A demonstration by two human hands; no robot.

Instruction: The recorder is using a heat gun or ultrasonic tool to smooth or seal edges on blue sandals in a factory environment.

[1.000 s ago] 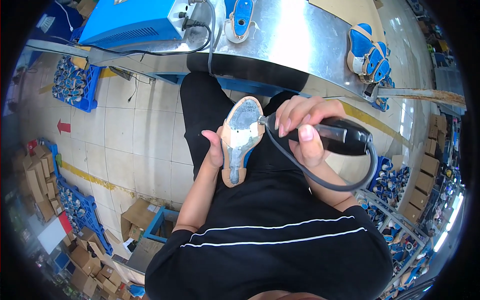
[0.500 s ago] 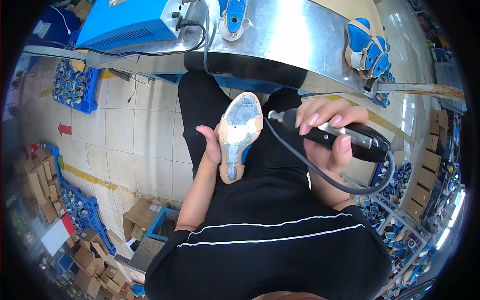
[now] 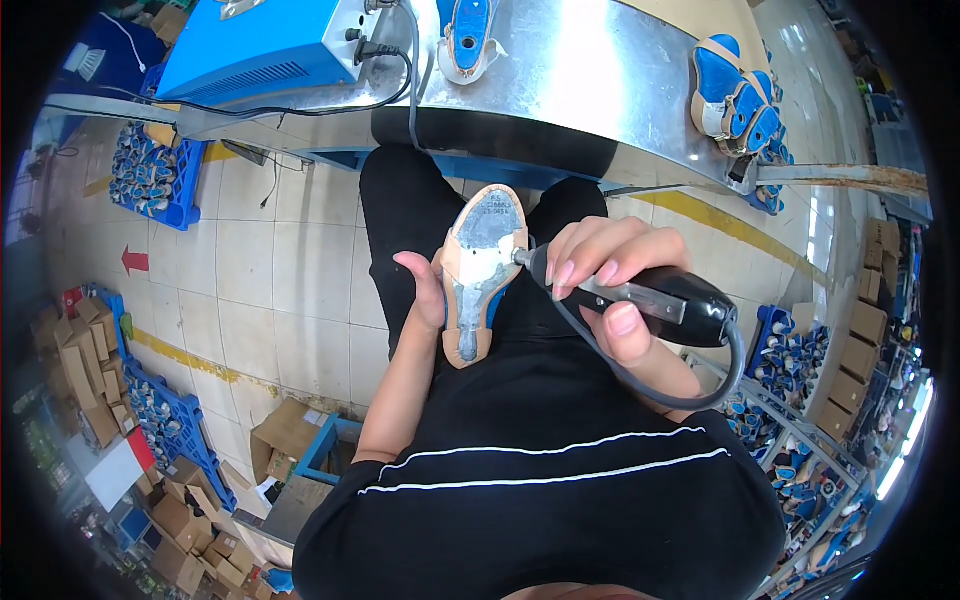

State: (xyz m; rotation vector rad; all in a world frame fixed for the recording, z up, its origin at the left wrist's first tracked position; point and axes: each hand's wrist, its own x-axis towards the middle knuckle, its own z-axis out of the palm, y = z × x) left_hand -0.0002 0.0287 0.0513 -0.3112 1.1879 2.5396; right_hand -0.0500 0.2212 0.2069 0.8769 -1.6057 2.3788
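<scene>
My left hand grips a shoe from beneath, thumb out at the side and the fingers mostly hidden behind it. Its underside faces up, a grey and whitish sole with a tan edge, toe pointing away from me; a bit of blue shows at the side. In my right hand is a black handheld rotary grinder, with a grey cable curving from its back end. Its metal tip meets the right edge of the sole near the middle, apparently touching it.
Ahead stands a metal-topped bench carrying a blue box-shaped machine with a plugged-in cord, one blue shoe, and a cluster of blue-and-tan shoes. Blue crates of shoes and cardboard boxes lie left; a shoe rack stands right.
My right hand has brought the grinder leftward, so its tip has gone from beside the shoe to the sole's edge. The left hand and shoe have barely moved.
</scene>
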